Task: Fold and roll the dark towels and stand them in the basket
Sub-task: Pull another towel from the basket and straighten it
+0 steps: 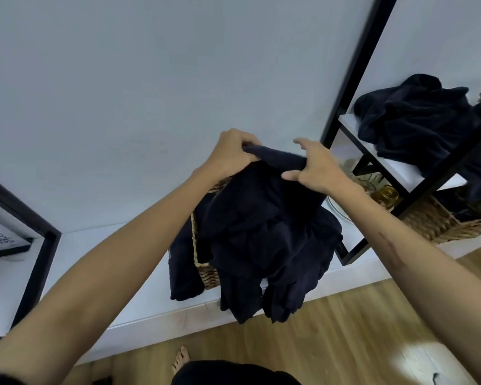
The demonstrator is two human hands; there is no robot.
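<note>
Left hand [233,154] curled tight round one end of a dark navy fluffy towel [267,226]. Right hand [314,168] gripping the other end, thumb under, first finger sticking out. Top edge of the towel bunched into a short thick band between the two hands, held up high. Rest of the towel hanging down in loose folds, right over a woven straw basket [206,273] on the long white desk [117,276].

Bottom of the towel dangling past the front edge of the desk, above the wooden floor [345,329]. A second dark cloth [182,270] draped over the left side of the basket. Not folded or rolled yet, by the look of it.

Off to the right, a pile of more dark towels [411,120] on a white shelf in a black metal frame [353,70], with another straw basket [439,220] and some glass things below.

Could go wrong: towel so bunched that the fold comes out crooked and the roll too loose to stand. Hanging part might also snag the basket rim and tip it, or slip down to the floor.
</note>
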